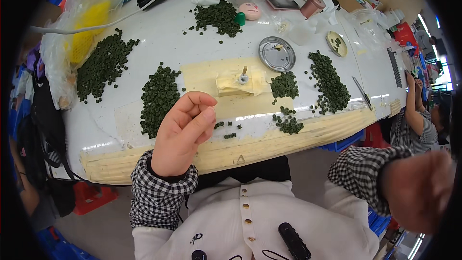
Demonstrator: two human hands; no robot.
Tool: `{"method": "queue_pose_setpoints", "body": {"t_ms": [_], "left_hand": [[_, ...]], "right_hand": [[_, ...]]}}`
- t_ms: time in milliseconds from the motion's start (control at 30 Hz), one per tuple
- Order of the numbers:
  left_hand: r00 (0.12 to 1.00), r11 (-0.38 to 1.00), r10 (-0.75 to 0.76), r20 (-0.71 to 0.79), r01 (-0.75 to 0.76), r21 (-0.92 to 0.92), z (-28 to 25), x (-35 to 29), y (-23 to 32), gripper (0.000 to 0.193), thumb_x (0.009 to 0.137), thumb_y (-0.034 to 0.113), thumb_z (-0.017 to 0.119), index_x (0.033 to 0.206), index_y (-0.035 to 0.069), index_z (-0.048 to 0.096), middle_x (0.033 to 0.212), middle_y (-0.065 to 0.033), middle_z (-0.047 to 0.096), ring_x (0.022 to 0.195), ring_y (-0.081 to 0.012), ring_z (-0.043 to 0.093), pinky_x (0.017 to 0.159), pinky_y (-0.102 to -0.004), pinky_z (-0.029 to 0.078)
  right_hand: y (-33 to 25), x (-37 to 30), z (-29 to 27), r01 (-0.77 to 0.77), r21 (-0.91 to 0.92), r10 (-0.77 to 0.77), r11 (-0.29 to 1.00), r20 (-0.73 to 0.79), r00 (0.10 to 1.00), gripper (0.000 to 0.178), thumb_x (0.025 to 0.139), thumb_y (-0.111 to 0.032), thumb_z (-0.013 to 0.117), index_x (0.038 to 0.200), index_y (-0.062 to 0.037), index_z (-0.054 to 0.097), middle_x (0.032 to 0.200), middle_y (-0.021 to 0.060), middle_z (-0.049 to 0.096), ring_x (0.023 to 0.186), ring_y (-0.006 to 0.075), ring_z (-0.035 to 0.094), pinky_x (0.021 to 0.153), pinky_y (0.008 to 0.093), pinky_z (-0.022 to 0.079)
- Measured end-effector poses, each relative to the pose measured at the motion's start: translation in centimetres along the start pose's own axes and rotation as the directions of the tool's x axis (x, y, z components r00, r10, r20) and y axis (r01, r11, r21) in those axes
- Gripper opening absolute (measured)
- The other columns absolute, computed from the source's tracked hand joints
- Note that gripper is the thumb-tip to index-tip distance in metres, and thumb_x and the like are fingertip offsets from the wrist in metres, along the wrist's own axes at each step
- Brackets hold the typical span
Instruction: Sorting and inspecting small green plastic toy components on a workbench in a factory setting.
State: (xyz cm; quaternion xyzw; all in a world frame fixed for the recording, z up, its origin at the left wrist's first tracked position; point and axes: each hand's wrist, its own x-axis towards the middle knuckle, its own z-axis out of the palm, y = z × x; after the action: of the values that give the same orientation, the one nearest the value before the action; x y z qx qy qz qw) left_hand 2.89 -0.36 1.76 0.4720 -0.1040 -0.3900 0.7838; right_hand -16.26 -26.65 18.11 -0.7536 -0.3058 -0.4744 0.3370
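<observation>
Step (judged): working small green pcs. (pixel 161 97) at taped block (pixel 227 84) w/ upright pin (pixel 244 71); next move prob. calls for fine pinch. L hand (pixel 179 137): thumb + index tips tog., can't tell if pc. between. R hand (pixel 423 192): blurred, fingers can't tell. Count: approx. 6 pc. heaps around block on table (pixel 163 43); 1 block, 1 pin, 1 metal dish (pixel 275 58).

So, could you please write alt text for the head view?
A person's curled left hand hovers at the front of a white table, among piles of small dark green pieces and near a pale yellow block with a pin; the blurred right hand is at lower right.
</observation>
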Motion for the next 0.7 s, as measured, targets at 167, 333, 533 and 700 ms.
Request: {"method": "queue_pose_setpoints", "body": {"t_ms": [167,333,533,700], "left_hand": [[0.997,0.984,0.011,-0.082,-0.025,-0.175,-0.1,-0.5,0.0,0.022,0.098,0.004,0.046,0.119,-0.001,0.051,0.124,-0.0186,0.057,0.101,-0.0178,0.062,0.083,-0.0254,0.052],[1.000,0.972,0.006,-0.025,-0.011,-0.233,-0.1,-0.3,0.1,0.022,0.102,0.006,0.041,0.120,-0.001,0.051,0.129,-0.0241,0.056,0.116,-0.0233,0.060,0.097,-0.0284,0.053],[0.995,0.965,-0.077,0.063,0.090,-0.248,-1.1,-0.5,-0.3,0.029,0.105,0.020,0.041,0.116,-0.003,0.054,0.114,-0.0187,0.064,0.095,-0.0176,0.066,0.076,-0.0215,0.054],[0.995,0.963,-0.049,0.089,0.070,-0.260,-0.6,-0.7,-0.3,0.034,0.106,0.022,0.041,0.119,-0.004,0.057,0.090,-0.0028,0.062,0.068,-0.0067,0.052,0.059,-0.0164,0.042]], "right_hand": [[8.5,-6.8,7.4,-0.544,-0.451,0.701,0.707,0.352,0.620,0.012,0.077,0.003,0.070,0.087,-0.0003,0.067,0.080,0.0105,0.062,0.076,0.0239,0.056,0.068,0.0331,0.045],[9.7,-10.2,8.0,-0.428,-0.502,0.651,0.752,0.462,0.602,0.010,0.076,-0.005,0.072,0.085,-0.0045,0.068,0.078,0.0062,0.060,0.079,0.0247,0.056,0.072,0.0356,0.046],[10.2,-10.6,8.2,-0.293,-0.531,0.580,0.795,0.523,0.625,0.008,0.077,-0.009,0.070,0.083,-0.0060,0.068,0.083,0.0036,0.060,0.085,0.0224,0.055,0.078,0.0346,0.044],[10.2,-10.3,8.5,-0.223,-0.539,0.542,0.812,0.556,0.631,0.008,0.076,-0.009,0.070,0.082,-0.0061,0.066,0.080,0.0033,0.057,0.084,0.0213,0.054,0.078,0.0333,0.044]]}}
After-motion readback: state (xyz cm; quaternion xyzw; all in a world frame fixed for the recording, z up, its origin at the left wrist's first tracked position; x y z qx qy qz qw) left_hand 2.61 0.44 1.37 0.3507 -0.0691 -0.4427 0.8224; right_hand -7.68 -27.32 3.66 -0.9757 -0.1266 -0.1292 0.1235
